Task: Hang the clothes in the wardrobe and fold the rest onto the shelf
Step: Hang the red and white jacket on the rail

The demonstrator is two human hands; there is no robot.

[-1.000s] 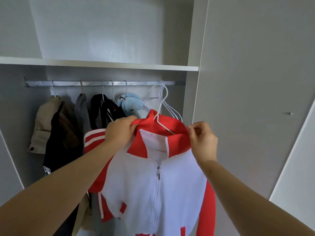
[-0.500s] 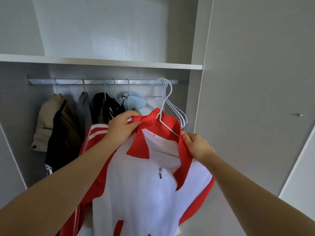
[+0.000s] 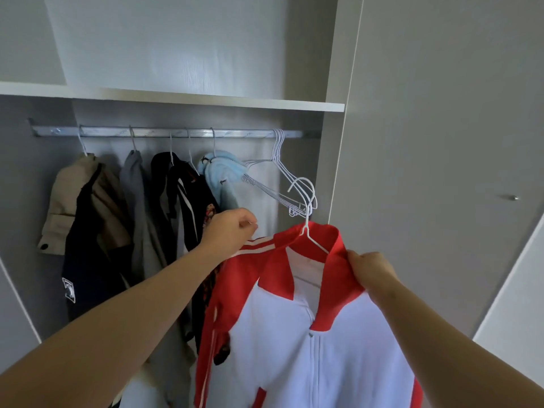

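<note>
The red-and-white jacket hangs at 5 o'clock in the view, in front of the open wardrobe and below the rail. It is threaded on a white wire hanger whose hook stands up out of the collar, not yet on the rail. The right grip is clamped on the collar's right edge. The left grip is curled just above the striped shoulder at 9 o'clock of the collar; whether it pinches cloth or wire cannot be told.

The hook sits right beside a bunch of spare hangers at its 11 o'clock, so lifting it straight up would likely snag them or drag them along the rail. With a firm hold seen only at the collar, the jacket may slide off the wire if it tilts. The free rail between the blue garment and the spares is narrow, so a hurried hook could miss.
</note>
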